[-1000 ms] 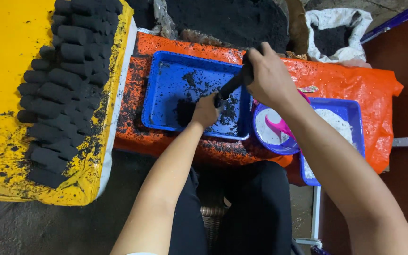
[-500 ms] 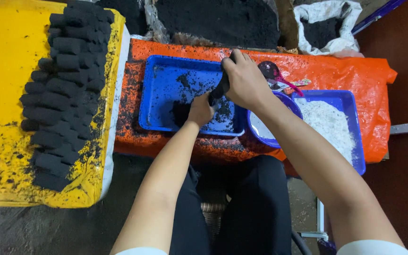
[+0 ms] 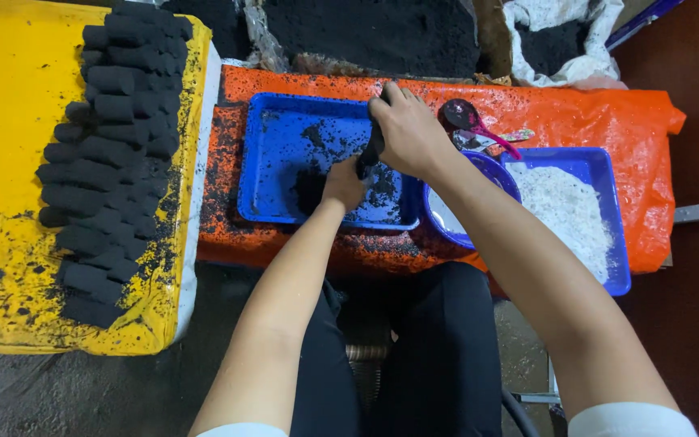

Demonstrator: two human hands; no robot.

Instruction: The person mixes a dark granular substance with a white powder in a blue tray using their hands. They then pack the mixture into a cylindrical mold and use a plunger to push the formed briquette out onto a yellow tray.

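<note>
My right hand (image 3: 408,133) grips the upper part of a black tube-shaped tool (image 3: 370,152) that slants down into a blue tray (image 3: 281,137). My left hand (image 3: 343,184) is closed around the tool's lower end, pressed against a small heap of black powder (image 3: 311,190) in the tray. The tool's tip is hidden by my left hand. Black crumbs are scattered over the tray floor.
Rows of black cylindrical briquettes (image 3: 103,154) lie on a yellow sheet (image 3: 2,121) at left. An orange sheet (image 3: 576,113) covers the bench. A purple bowl (image 3: 451,218), a pink spoon (image 3: 467,120) and a blue tray of white powder (image 3: 568,214) sit at right. Sacks of black powder (image 3: 366,28) stand behind.
My right hand has slid down the tool and shifted left, bringing the tool more upright. The pink spoon, earlier in the bowl, now lies on the orange sheet. My left hand has stayed put.
</note>
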